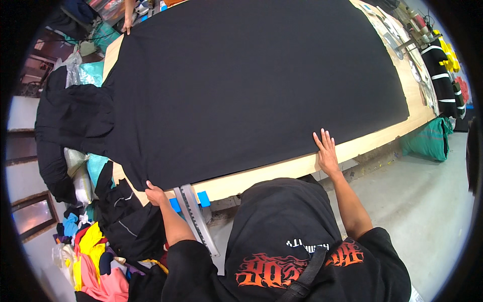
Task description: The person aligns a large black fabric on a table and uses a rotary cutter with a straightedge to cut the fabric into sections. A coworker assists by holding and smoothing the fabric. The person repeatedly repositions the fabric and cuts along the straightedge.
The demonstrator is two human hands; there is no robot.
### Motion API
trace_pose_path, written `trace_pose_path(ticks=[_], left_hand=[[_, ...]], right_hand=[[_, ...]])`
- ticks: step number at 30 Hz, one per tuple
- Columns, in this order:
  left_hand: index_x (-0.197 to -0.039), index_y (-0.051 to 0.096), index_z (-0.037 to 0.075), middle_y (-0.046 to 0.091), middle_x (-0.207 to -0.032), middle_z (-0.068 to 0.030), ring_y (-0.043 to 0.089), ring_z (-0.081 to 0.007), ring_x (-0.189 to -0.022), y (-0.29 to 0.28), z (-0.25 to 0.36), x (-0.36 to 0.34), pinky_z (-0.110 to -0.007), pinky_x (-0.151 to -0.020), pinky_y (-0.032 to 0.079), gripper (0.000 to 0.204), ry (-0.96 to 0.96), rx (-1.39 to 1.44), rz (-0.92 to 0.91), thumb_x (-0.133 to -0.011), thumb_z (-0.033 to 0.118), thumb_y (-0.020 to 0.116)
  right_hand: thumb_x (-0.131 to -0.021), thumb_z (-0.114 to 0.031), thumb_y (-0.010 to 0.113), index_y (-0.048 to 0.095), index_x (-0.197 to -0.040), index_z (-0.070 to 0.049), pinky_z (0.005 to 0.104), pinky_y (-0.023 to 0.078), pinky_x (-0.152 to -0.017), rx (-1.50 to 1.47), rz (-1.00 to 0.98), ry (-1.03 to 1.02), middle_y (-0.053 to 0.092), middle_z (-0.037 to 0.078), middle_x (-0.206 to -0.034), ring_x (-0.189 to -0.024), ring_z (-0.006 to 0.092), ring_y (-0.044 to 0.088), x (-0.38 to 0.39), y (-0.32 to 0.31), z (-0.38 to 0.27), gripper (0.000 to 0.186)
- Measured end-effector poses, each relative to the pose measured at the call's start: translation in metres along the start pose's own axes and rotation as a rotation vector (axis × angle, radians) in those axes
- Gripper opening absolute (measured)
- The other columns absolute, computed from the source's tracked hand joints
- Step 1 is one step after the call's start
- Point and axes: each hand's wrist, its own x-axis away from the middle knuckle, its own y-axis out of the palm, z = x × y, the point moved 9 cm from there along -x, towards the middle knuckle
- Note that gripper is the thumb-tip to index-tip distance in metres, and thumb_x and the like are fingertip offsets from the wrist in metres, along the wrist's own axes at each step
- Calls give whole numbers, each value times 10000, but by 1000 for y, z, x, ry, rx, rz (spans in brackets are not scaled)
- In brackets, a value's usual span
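A wide black fabric (pixel 251 85) is spread over a pale wooden table (pixel 367 138), its bunched surplus draping over the left end. My left hand (pixel 156 194) grips the fabric's near-left corner, thumb on top. My right hand (pixel 326 153) lies with fingers spread on the fabric along the near edge. Just right of my left hand, a slotted metal bar (pixel 195 219) with blue pieces (pixel 204 199) hangs from the table edge. At the far-left corner, another person's hand (pixel 127 25) touches the same fabric.
A heap of coloured cloth (pixel 93 256) and dark garments lie at lower left. A metal apparatus (pixel 402 45) and paper pieces (pixel 422 80) line the table's right end. Fabric rolls (pixel 435 75) and a green sack (pixel 427 141) are beyond it, above the grey floor.
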Motion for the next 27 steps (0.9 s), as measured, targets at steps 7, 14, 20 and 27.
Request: trace_pose_path(ticks=[7,14,20,27], left_hand=[[-1233,702,11,803,-1150,-275,769,-500,-1095,-19,9,19,-639,-936,589,629,7,-92,82,-1131,615,559],[-1231,671,30,816,-1082,-262,792,-502,-1015,-3,19,18,-648,-851,603,609,-25,-117,149,-1164,596,457],[-1344,711,47,809,-1218,-257,773,-493,-1138,1,9,8,-645,-950,587,637,-65,-93,59,-1168,593,433],[-1245,702,41,808,-1206,-260,773,-499,-1130,-1,-3,10,-656,-959,580,632,-63,-43,38,-1139,632,506]], right_hand=[[-1047,45,502,305,-1810,-296,539,140,-1421,-60,102,-77,162,94,-1905,-1755,322,138,0,-6,-6,859],[-1012,69,513,284,-1819,-282,546,109,-1421,-56,56,-41,121,99,-1912,-1763,327,96,-8,-5,1,909],[-1028,7,559,262,-1818,-308,550,142,-1422,12,22,-11,130,102,-1907,-1758,324,114,-8,-5,1,901],[-1056,-8,541,279,-1812,-299,550,122,-1425,-65,83,-53,143,100,-1903,-1758,323,109,-5,-9,0,852]])
